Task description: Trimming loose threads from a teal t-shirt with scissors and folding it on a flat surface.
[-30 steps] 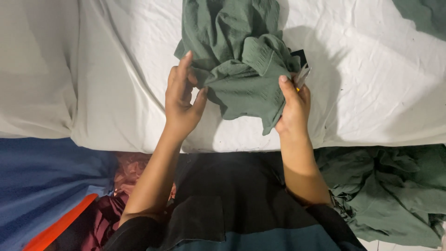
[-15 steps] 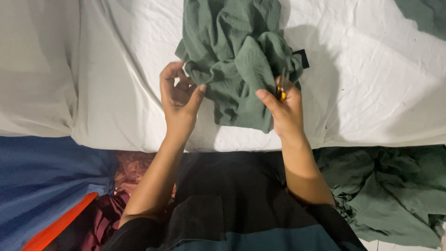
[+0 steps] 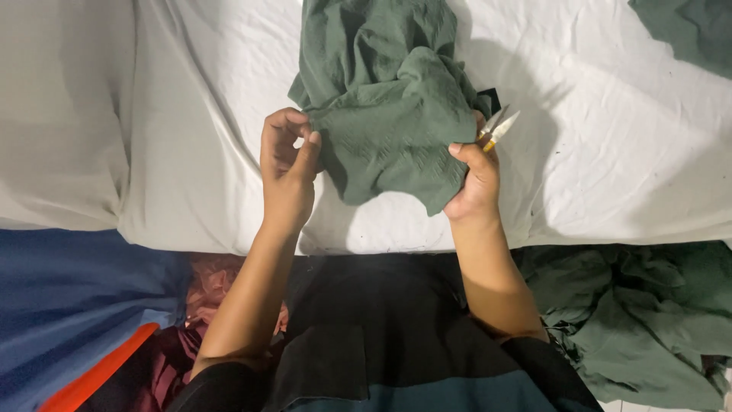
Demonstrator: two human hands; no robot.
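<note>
Head view: since a second ago the green garment [image 3: 389, 114] is turned and bunched higher between the hands, so a new edge now faces the person. The left hand [image 3: 286, 172] pinches that edge, grip closed on cloth. The right hand [image 3: 474, 179] clamps the garment's lower fold together with small yellow-handled thread snips [image 3: 499, 128], blades pointing away, above the white sheet [image 3: 610, 168].

A white-sheeted bed [image 3: 610, 175] carries green garment [image 3: 381, 91] (crumpled, bunched)
</note>
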